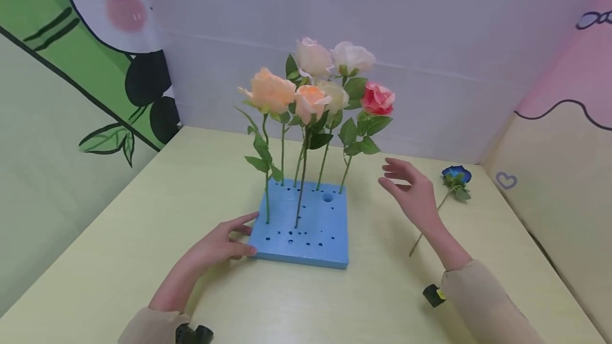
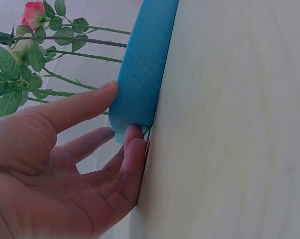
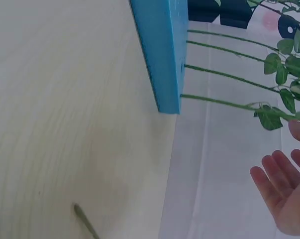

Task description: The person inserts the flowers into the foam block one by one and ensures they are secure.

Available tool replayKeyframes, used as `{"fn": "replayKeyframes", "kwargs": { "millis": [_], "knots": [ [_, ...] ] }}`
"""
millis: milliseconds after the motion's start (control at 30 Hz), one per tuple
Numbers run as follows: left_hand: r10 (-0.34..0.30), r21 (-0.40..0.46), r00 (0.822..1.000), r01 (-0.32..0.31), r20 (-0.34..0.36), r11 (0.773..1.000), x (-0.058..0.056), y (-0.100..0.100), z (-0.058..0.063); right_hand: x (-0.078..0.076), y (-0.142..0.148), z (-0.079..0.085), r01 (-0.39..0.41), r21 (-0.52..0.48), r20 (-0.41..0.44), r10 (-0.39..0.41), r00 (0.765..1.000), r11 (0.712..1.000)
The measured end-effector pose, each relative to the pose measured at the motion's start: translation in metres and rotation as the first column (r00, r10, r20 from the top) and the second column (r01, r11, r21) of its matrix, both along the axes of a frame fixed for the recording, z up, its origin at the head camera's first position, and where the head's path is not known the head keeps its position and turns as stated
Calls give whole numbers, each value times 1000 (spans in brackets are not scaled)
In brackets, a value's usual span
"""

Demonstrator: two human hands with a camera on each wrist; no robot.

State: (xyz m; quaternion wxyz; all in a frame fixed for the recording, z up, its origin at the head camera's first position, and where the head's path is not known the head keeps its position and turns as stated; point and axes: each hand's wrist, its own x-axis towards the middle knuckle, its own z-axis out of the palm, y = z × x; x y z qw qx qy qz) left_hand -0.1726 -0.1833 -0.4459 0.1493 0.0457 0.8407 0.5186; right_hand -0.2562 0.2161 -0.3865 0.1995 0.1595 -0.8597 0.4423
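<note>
A blue foam block (image 1: 315, 248) with many small holes stands on the table, several artificial roses upright in it. Peach roses (image 1: 271, 92) are on the left and in front, pale roses (image 1: 353, 57) behind, and a pink-red rose (image 1: 379, 99) on the right. My left hand (image 1: 224, 243) rests against the block's left edge; thumb and fingertips touch it in the left wrist view. To the right of the block, my right hand (image 1: 412, 192) hovers with nothing in it, fingers relaxed. Beyond that hand a blue rose (image 1: 456, 175) lies on the table, its stem partly hidden by the arm.
One larger round hole (image 1: 327, 197) is in the block's back right part. The pale wooden table (image 1: 382, 301) meets a white cloth backdrop (image 1: 430, 94) behind and a printed side panel (image 1: 554, 185) on the right.
</note>
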Motion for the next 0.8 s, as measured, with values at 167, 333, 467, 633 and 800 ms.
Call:
{"fn": "replayKeyframes", "kwargs": {
  "millis": [167,333,467,633,800],
  "knots": [
    [-2,9,1000,2,3,1000,0,-1,-1,-5,27,-1,70,43,14,-71,997,997],
    [-5,22,1000,5,1,1000,0,-2,-2,-6,53,-3,128,64,32,-131,991,990],
    [-5,25,1000,5,-5,1000,-1,-2,-3,-6,70,-3,155,100,53,-161,985,983],
    [-7,20,1000,7,2,1000,-2,-1,-3,-7,94,-7,200,167,104,-219,970,966],
    [-17,21,1000,17,1,1000,-2,-2,-3,-12,117,-15,223,203,168,-258,951,954]
  ]
}}
